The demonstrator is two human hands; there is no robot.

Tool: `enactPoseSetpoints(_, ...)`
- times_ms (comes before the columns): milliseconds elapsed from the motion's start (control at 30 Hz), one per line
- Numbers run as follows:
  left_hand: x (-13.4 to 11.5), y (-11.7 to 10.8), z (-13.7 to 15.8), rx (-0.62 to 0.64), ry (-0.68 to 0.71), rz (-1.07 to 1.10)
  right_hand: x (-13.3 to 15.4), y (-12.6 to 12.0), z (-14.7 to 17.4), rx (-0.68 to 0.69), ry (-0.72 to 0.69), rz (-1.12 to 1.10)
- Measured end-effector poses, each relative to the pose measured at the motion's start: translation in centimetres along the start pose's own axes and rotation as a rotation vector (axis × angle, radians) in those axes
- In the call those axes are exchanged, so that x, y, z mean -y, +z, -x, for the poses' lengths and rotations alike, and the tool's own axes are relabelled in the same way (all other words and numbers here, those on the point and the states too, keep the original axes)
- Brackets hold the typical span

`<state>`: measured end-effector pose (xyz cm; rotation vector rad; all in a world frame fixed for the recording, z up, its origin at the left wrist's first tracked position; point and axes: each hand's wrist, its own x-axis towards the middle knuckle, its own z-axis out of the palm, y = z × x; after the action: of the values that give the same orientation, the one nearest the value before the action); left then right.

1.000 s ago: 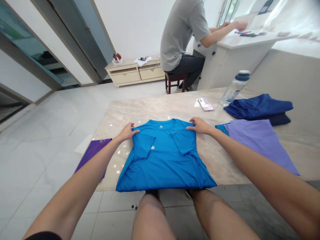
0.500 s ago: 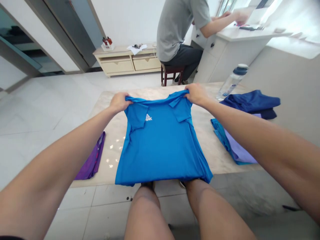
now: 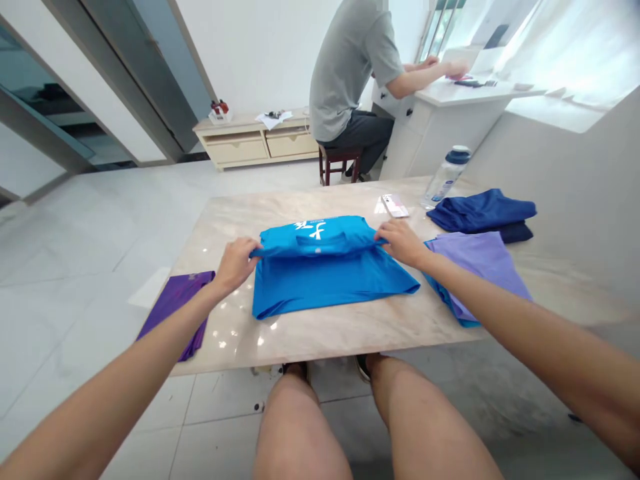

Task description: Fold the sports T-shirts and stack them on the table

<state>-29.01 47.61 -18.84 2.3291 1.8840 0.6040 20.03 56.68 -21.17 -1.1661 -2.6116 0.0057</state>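
A blue T-shirt lies on the marble-patterned table, its upper part folded over toward me so that white lettering shows at the far side. My left hand pinches the left end of the fold. At the right end, my right hand grips the cloth between thumb and fingers. Both hands hold the collar edge slightly raised above the lower layer. A folded purple garment rests left of my left hand. Near my right forearm lies a stack with a lavender garment on top.
Dark blue folded clothes, a clear water bottle and a phone sit at the table's far right. Beyond, a person in a grey shirt sits on a stool at a white counter. A low cabinet stands by the wall.
The T-shirt, earlier held spread with its hem at the table's near edge, now lies farther back with its top folded toward me. Both hands have moved lower in view, still gripping it.
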Motion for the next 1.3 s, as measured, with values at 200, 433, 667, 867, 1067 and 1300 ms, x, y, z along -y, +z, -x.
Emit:
enactPoseSetpoints(200,2.1,3.7,6.6,0.194,0.029,0.01,0.8,2.9,6.0,0.14,-0.035,-0.063)
enactPoseSetpoints(433,-0.3,4.3,4.5,0.248,0.031,0.034,3.3,4.2,3.9,0.137,0.083,-0.15)
enactPoseSetpoints(667,-1.7,4.0,7.7,0.064,0.088,0.085,3.2,3.0,6.4,0.046,0.04,-0.114)
enactPoseSetpoints(867,-3.4,5.4,14.2,0.078,-0.003,0.153,3.5,2.4,12.1,0.019,0.053,-0.183)
enactPoseSetpoints(1067,-4.2,5.1,16.1,0.219,0.033,0.141,5.2,2.3,14.4,0.142,0.129,-0.285)
enactPoseSetpoints(1300,-2.7,2.0,17.9,0.301,0.089,0.06,7.0,0.6,15.8,0.331,0.14,-0.368)
